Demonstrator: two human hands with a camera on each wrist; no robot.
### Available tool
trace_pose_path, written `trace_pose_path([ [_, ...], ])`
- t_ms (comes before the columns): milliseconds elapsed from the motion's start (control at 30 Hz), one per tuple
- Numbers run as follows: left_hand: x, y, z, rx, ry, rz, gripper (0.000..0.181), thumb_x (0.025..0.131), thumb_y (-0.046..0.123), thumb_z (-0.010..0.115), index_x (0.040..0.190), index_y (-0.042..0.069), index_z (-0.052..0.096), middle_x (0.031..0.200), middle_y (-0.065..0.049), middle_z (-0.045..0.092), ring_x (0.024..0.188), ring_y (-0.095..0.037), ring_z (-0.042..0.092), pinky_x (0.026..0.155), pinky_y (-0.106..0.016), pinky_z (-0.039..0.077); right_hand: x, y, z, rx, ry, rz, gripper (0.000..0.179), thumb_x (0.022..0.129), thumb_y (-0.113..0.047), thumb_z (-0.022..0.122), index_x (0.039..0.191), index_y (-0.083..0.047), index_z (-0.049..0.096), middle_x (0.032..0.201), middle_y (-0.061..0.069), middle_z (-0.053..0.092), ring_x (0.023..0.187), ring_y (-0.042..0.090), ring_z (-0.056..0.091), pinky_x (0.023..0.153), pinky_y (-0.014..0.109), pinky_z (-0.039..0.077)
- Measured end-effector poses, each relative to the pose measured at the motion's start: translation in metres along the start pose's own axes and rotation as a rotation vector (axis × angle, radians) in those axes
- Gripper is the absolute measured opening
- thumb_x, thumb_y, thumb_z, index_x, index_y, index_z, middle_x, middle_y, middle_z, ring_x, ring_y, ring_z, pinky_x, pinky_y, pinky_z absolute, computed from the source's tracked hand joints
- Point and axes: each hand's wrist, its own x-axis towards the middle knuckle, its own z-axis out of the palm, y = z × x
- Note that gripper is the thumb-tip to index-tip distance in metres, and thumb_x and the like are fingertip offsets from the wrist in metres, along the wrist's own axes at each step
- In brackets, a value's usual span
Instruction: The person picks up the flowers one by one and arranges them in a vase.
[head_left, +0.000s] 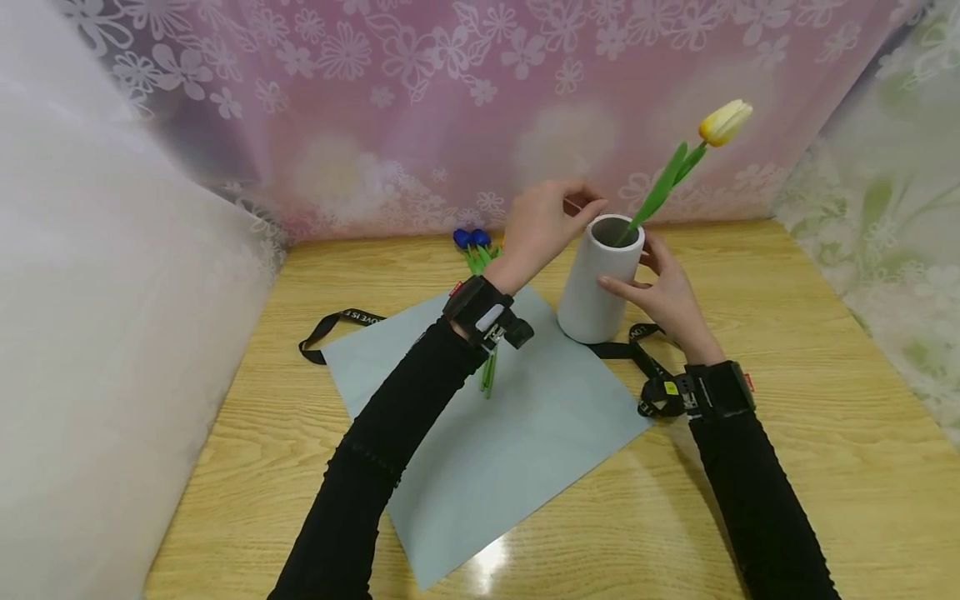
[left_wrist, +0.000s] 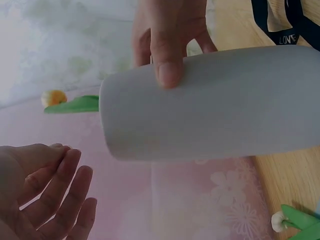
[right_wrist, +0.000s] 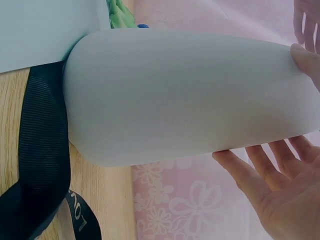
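Note:
A white vase (head_left: 592,292) stands on the right corner of a grey-blue paper sheet (head_left: 517,450). One yellow tulip (head_left: 724,123) leans to the right out of its mouth, with the stem inside. My right hand (head_left: 666,298) holds the vase's upper right side, thumb in front and fingers behind. Close to the rim's left side is my left hand (head_left: 543,221). In the left wrist view this left hand (left_wrist: 47,195) has its thumb against the index fingertip and the other fingers loosely bent; nothing shows in it. Blue tulips (head_left: 472,239) lie on the paper, partly behind my left wrist.
A black ribbon with white lettering (head_left: 330,325) passes under the paper and loops out beside the vase. The wooden table (head_left: 810,350) ends at a pink floral curtain (head_left: 420,133) behind. A white flower bud (left_wrist: 278,221) shows low in the left wrist view.

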Motion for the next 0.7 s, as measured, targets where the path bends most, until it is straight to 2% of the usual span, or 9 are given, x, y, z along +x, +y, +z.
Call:
trace_pose_path([
  [200, -0.013, -0.015, -0.012, -0.047, 0.099, -0.025, 0.022, 0.101, 0.032, 0.065, 0.113, 0.018, 0.077, 0.104, 0.003, 0.076, 0.09, -0.009, 0.07, 0.076, -0.015, 0.053, 0.001, 0.002, 0.001, -0.01, 0.011, -0.004, 0.083, 0.09, -0.025, 0.08, 0.158, -0.026, 0.033, 0.155, 0.006, 0.039, 0.139, 0.033, 0.039, 0.109, 0.061, 0.042],
  [433, -0.031, -0.042, -0.016, -0.112, 0.278, -0.064, 0.019, 0.1, 0.023, 0.067, 0.109, 0.01, 0.077, 0.097, -0.004, 0.076, 0.085, -0.015, 0.071, 0.076, -0.018, 0.054, 0.0, 0.002, 0.001, -0.008, 0.005, 0.007, 0.085, 0.089, -0.025, 0.08, 0.158, -0.029, 0.031, 0.156, 0.006, 0.039, 0.139, 0.032, 0.039, 0.108, 0.062, 0.043],
  [567, -0.041, -0.061, -0.012, -0.089, 0.304, -0.119, 0.02, 0.101, 0.024, 0.065, 0.109, 0.009, 0.077, 0.095, -0.005, 0.076, 0.084, -0.017, 0.07, 0.074, -0.02, 0.053, 0.0, 0.0, 0.001, -0.012, 0.005, 0.009, 0.085, 0.09, -0.024, 0.08, 0.159, -0.03, 0.031, 0.156, 0.006, 0.039, 0.138, 0.031, 0.04, 0.108, 0.061, 0.043],
  [700, -0.05, -0.08, -0.003, -0.03, 0.273, -0.169, 0.02, 0.102, 0.024, 0.065, 0.107, 0.009, 0.077, 0.093, -0.006, 0.076, 0.078, -0.018, 0.069, 0.067, -0.024, 0.052, 0.0, 0.0, 0.002, -0.01, 0.004, 0.008, 0.084, 0.09, -0.024, 0.08, 0.159, -0.03, 0.031, 0.156, 0.006, 0.038, 0.139, 0.032, 0.039, 0.107, 0.063, 0.043],
])
